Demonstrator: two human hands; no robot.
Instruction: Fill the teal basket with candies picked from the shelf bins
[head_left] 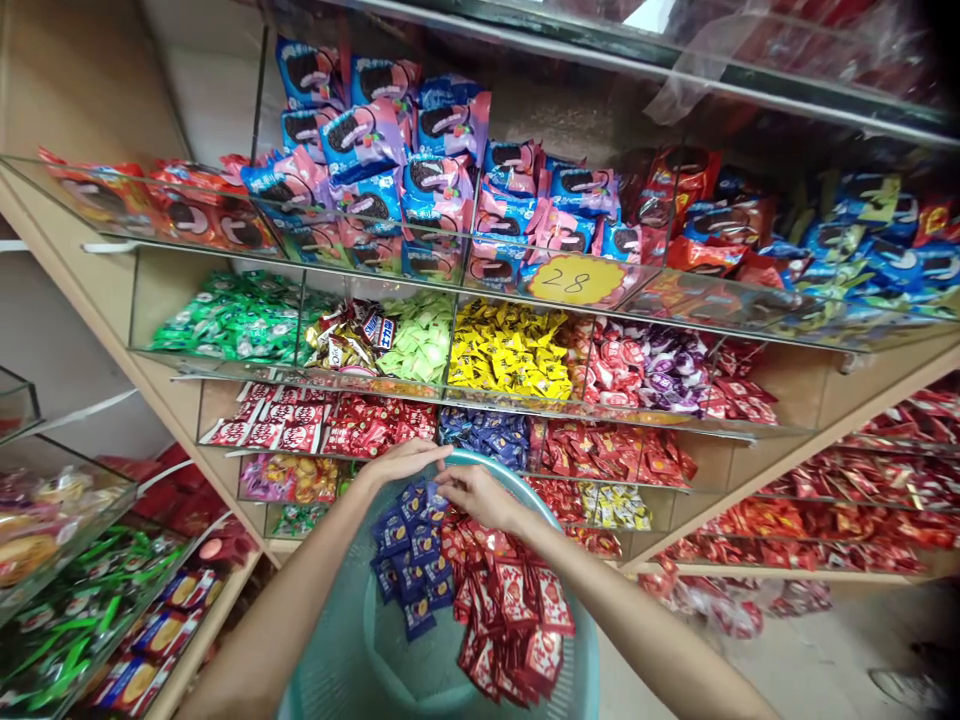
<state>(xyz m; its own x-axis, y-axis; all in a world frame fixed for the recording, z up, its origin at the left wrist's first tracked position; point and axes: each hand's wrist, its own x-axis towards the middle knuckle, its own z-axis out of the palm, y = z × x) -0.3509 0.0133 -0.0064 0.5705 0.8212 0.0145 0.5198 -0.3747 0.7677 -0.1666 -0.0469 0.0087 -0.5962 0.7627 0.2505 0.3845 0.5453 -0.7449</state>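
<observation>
A teal plastic basket (583,660) stands tilted in front of the shelves, its far rim close to the lower bins. Inside it lie blue candy packets (411,560) on the left and a larger heap of red candy packets (517,610) on the right. My left hand (405,462) lies over the far-left rim, fingers together along the edge; its thumb is hidden. Just inside the far rim, my right hand (480,496) has curled fingers, with the fingertips closed at a blue packet on top of the blue ones.
Glass-fronted shelves (375,380) hold wrapped sweets in several colours. A yellow tag (576,278) reads 28. Green packets (82,610) fill a bin at lower left. More red packets (847,470) line the right-hand shelves, with plastic bags (720,605) near the floor (810,660).
</observation>
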